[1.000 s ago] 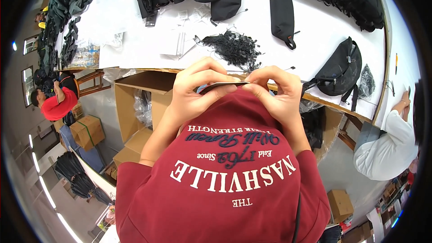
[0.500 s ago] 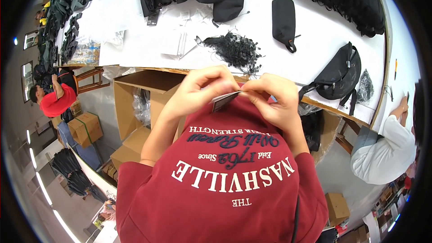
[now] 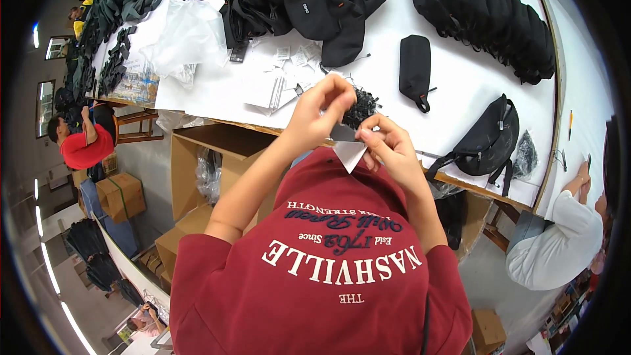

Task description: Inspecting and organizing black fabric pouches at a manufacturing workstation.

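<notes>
My left hand (image 3: 320,112) and my right hand (image 3: 389,148) are raised together over the table's near edge, above my red shirt. Both pinch a small white paper tag (image 3: 348,153) with a dark side, held between the fingertips. Just behind the hands lies a heap of small black fasteners (image 3: 363,104) on the white table (image 3: 453,85). Loose white tags (image 3: 279,82) lie to the left of that heap.
A black pouch (image 3: 415,69) and a black waist bag (image 3: 486,141) lie to the right, with stacked black bags (image 3: 490,16) at the far right and more bags (image 3: 315,0) at the back. An open cardboard box (image 3: 210,164) stands below the table. One person in white (image 3: 559,243) works right, another in red (image 3: 82,144) left.
My hands have moved up and apart a little. The tag has turned from edge-on and dark to showing its white face as a folded corner.
</notes>
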{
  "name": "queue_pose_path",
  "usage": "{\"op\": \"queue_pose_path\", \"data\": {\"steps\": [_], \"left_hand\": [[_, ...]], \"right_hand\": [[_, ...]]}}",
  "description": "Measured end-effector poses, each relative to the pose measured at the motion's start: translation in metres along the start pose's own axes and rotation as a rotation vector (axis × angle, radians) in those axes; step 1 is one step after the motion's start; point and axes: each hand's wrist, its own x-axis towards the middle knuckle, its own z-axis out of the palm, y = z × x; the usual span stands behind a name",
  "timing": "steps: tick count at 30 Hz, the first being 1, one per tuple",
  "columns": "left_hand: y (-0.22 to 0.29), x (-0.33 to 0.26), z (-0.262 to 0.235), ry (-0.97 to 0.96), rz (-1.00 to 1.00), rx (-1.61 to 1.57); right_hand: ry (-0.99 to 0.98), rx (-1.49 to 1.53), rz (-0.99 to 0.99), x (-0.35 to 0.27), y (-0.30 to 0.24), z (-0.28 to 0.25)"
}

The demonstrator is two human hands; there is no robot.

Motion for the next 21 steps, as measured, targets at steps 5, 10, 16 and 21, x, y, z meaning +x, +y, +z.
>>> {"op": "queue_pose_path", "data": {"steps": [5,10,16,21], "left_hand": [[-0.082,0.119,-0.050,0.227,0.118,0.371],[-0.090,0.225,-0.126,0.606,0.051,0.878],[-0.116,0.251,-0.140,0.545,-0.086,0.884],[-0.093,0.218,-0.105,0.650,-0.053,0.900]], "right_hand": [[0.179,-0.067,-0.036,0.005,0.005,-0.025],[0.235,-0.104,-0.035,-0.009,0.013,-0.034],[0.300,-0.001,-0.047,-0.013,0.022,-0.038],[0.458,0.021,-0.156,-0.012,0.021,-0.038]]}}
